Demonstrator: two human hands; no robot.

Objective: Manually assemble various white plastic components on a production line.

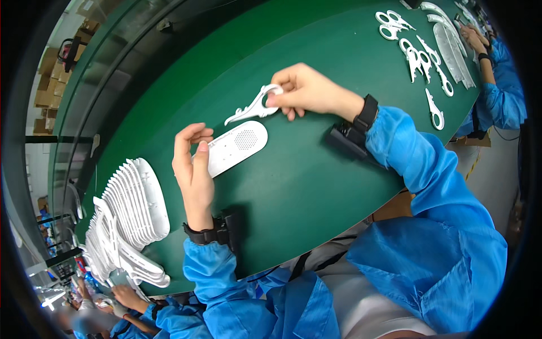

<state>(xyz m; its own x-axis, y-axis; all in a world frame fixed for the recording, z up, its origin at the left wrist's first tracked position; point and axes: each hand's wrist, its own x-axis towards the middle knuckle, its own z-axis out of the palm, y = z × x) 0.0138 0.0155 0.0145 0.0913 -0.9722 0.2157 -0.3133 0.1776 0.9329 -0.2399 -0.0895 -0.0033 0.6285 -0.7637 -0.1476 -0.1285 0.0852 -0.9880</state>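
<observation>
My right hand (305,93) pinches a white plastic ring-ended part (251,110) by its ring, between thumb and fingers. The part's narrow, notched arm points left, just above a white elongated panel (237,148). That panel has a rounded end with a patch of small holes. Around its left end, my left hand (193,169) is curled, thumb on the near side and fingers on the far side. The hand hides that end of the panel. Whether the panel also rests on the green table (299,186) is hard to tell.
Nested white panels (132,198) and slender white curved parts (116,243) stand at left. More ring-ended parts (418,59) lie at far right, near long clear-white pieces (451,51). Co-workers' hands (474,39) show at right and lower left (130,296).
</observation>
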